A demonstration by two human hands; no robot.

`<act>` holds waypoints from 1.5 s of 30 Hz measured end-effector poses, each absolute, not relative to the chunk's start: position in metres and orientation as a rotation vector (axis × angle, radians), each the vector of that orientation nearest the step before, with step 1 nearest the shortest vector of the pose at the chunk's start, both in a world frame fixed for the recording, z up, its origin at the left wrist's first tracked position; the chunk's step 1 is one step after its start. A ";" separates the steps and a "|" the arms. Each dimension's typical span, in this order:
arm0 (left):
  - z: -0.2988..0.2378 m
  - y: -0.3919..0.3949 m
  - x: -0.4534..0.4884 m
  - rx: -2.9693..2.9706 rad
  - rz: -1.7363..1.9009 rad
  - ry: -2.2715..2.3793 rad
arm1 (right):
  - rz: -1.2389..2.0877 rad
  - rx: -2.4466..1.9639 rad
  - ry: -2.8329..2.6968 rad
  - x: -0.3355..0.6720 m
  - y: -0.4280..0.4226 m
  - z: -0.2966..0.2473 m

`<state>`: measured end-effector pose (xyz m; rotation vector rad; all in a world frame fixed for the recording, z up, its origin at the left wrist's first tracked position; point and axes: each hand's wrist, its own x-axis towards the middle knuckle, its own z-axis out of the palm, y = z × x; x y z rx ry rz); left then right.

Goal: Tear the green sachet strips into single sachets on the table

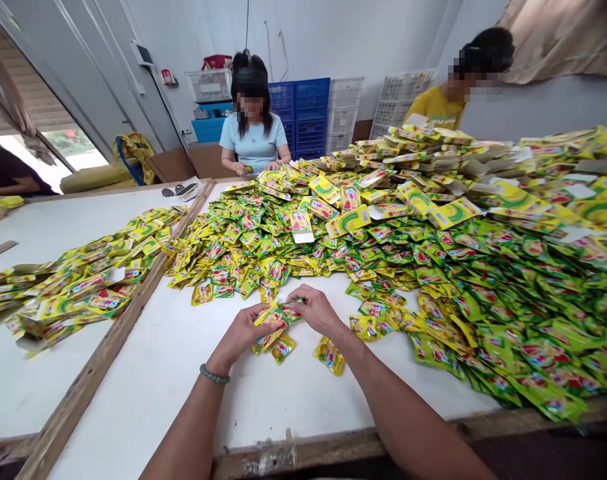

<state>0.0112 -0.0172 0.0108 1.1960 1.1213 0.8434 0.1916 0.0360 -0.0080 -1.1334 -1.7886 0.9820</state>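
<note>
My left hand [241, 333], a beaded bracelet on its wrist, is closed around a small yellow printed carton [272, 328], tilted above the white tabletop. Close to the carton's upper right end, my right hand [314, 309] pinches a small green sachet [292, 311]. Fingers partly cover the sachet, so I cannot tell how far inside the carton it reaches. Just below the carton lies a yellow sachet [282, 349]. Another yellow sachet [329, 355] rests on the table under my right wrist.
A big heap of green and yellow sachets [503, 293] spreads ahead and right, topped by flat cartons [351, 220]. Left of a wooden divider [128, 320] lie filled-looking cartons [83, 287]. Two people [253, 133] [436, 100] sit across the table. Blue crates [311, 110] stand behind.
</note>
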 end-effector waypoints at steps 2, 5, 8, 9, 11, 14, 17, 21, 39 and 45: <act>0.011 -0.018 0.010 1.215 0.838 1.119 | 0.976 -1.120 -1.775 0.190 0.035 -0.008; 0.011 -0.017 0.011 1.153 0.873 1.108 | 1.035 -1.123 -1.615 0.184 0.033 -0.010; 0.011 -0.015 0.011 1.041 0.906 1.084 | 1.057 -1.164 -1.559 0.177 0.032 -0.012; 0.011 -0.014 0.010 1.010 0.915 1.080 | 1.043 -1.176 -1.576 0.176 0.031 -0.013; 0.011 -0.013 0.006 0.944 0.952 1.098 | 0.998 -1.209 -1.598 0.174 0.030 -0.014; 0.012 -0.013 -0.006 0.836 1.052 1.198 | 0.879 -1.354 -1.639 0.173 0.028 -0.018; 0.012 -0.014 -0.017 0.791 1.085 1.321 | 0.719 -1.507 -1.865 0.167 0.023 -0.025; 0.009 -0.015 -0.022 0.789 1.086 1.361 | 0.645 -1.539 -2.116 0.160 0.020 -0.031; 0.014 -0.024 -0.001 1.008 0.902 1.202 | 0.997 -1.219 -1.813 0.184 0.034 -0.012; 0.014 -0.024 0.000 1.114 0.834 1.213 | 0.846 -1.178 -1.981 0.187 0.032 -0.004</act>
